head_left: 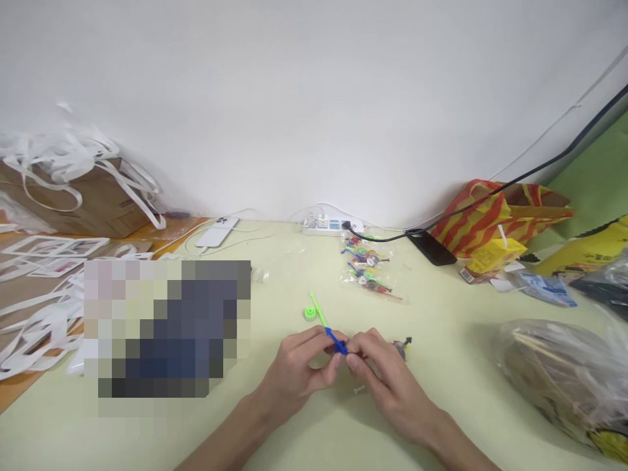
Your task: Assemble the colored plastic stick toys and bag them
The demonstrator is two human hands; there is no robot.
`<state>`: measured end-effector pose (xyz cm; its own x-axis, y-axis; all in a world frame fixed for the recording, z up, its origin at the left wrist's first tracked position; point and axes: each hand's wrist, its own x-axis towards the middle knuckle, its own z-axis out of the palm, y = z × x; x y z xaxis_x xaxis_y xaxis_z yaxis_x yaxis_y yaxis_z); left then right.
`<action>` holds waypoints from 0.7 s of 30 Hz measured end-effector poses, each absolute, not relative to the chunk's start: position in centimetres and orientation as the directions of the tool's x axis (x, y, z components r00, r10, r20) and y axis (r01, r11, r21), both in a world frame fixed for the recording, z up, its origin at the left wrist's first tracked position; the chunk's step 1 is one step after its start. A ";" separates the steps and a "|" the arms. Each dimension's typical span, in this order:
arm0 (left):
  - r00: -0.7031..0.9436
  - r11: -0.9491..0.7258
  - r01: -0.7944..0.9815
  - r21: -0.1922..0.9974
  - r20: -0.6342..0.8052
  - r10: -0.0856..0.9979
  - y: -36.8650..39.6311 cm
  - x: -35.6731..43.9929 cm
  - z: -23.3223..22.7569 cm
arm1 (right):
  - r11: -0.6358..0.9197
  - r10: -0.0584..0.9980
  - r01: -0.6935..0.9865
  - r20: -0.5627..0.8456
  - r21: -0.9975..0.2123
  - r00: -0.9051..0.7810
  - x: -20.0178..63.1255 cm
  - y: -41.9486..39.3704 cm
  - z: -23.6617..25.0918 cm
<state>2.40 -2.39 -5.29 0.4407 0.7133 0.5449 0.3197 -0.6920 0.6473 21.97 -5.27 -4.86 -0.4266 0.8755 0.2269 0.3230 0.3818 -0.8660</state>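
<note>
Pinching a blue stick (336, 341) w/ both hands: left hand (299, 366) & right hand (377, 373) curled shut on it, steadying each end; green wheel (309, 313) lies just beyond.

Blue piece (336, 341) joined to a lime-green stick (318, 309); bright green wheel (309, 313) beside it. Pale yellow-green table (441, 314). White wall (314, 98), white power strip (328, 226), white paper strips (63, 157) over a brown box (93, 203). Red-and-yellow striped bag (490, 212); black phone (430, 247); multicoloured parts in a clear packet (369, 268).
</note>
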 end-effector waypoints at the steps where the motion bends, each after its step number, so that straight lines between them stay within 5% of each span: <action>1: 0.434 -0.689 0.320 0.650 0.546 0.717 -2.4 2.4 -5.2 | 0.296 0.891 0.257 0.169 -0.920 -0.422 22.0 -5.2 -4.9; 5: 0.431 -0.683 0.300 0.667 0.544 0.720 -2.4 2.5 -5.3 | 0.024 0.883 0.001 0.020 -1.000 -0.469 22.0 -4.7 -5.2; 9: 0.448 -0.651 0.262 0.713 0.507 0.736 -2.2 2.2 -5.5 | -0.066 0.858 -0.138 0.014 -0.988 -0.513 22.6 -4.2 -5.5; 16: 0.221 -0.481 0.311 0.820 0.430 0.876 -0.4 -0.3 -5.6 | 0.077 0.958 -0.291 0.151 -0.954 -0.243 25.3 -3.8 -4.7; 21: 0.117 -0.458 0.458 0.762 0.459 0.881 0.2 -0.9 -6.1 | 0.129 0.966 -0.408 0.207 -0.904 -0.154 25.2 -3.3 -4.5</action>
